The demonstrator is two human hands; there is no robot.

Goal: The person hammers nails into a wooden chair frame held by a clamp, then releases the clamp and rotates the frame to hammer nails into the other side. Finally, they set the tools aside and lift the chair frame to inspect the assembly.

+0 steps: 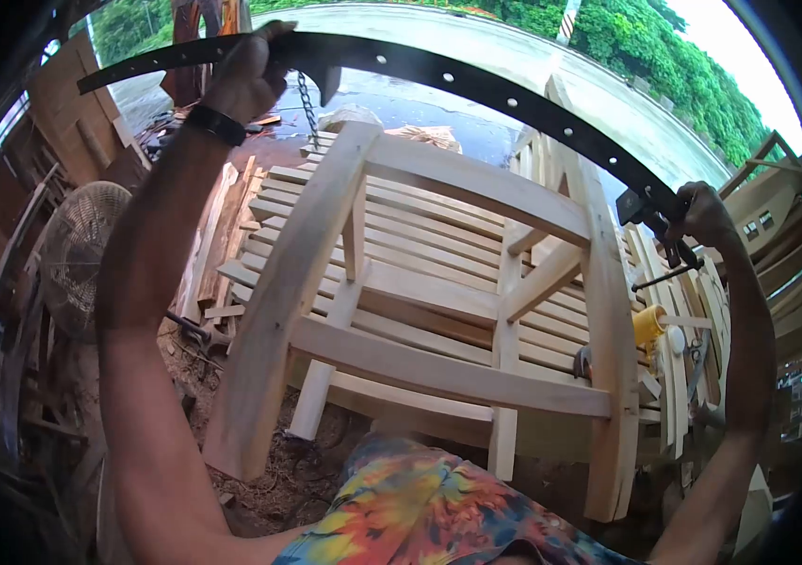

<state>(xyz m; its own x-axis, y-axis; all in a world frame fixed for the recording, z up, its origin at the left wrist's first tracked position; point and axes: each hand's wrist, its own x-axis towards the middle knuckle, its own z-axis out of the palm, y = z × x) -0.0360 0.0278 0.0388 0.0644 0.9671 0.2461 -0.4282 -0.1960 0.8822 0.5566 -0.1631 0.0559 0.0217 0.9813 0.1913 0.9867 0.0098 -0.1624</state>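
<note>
A long dark metal bar clamp (476, 87) with a row of holes spans the top of the view, raised above a pale wooden frame (448, 372). My left hand (248, 75) is wrapped round the bar near its left part, beside a dark clamp jaw and a hanging chain. At the bar's right end, my right hand (704, 217) grips it next to the screw head and its handle (669, 273). The wooden frame has thick side posts joined by crosspieces and lies over many pale slats (420, 212).
A round fan (88, 247) stands at the left near stacked boards. Right of the frame lie a yellow tool (648, 325) and wood strips. Scrap wood and debris cover the ground at lower left. A road (401, 38) runs behind.
</note>
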